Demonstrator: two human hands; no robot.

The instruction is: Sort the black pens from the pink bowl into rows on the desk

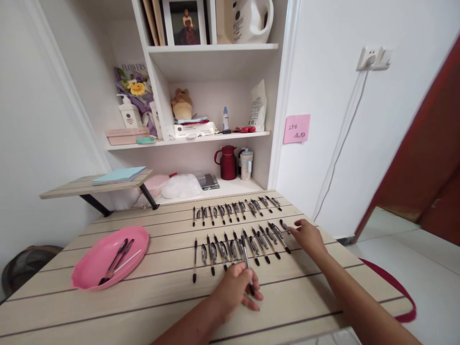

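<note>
Two rows of black pens lie on a light wooden table (108, 316): a far row (233, 210) and a near row (240, 247). My left hand (235, 287) rests at the near row's front, fingers closed round one black pen (247, 263) that points away from me. My right hand (307, 235) reaches to the right end of the near row, fingertips pinching or touching the last pen (285, 226) there. A single pen (194, 261) lies at the left end of the near row.
A pink oval tray (89, 268) with a few pens stands at the table's left. A white shelf unit (212, 47) behind holds bottles, a red flask (227, 163) and books. A small raised shelf (72, 186) sits at back left. A pink note (296, 128) hangs on the wall.
</note>
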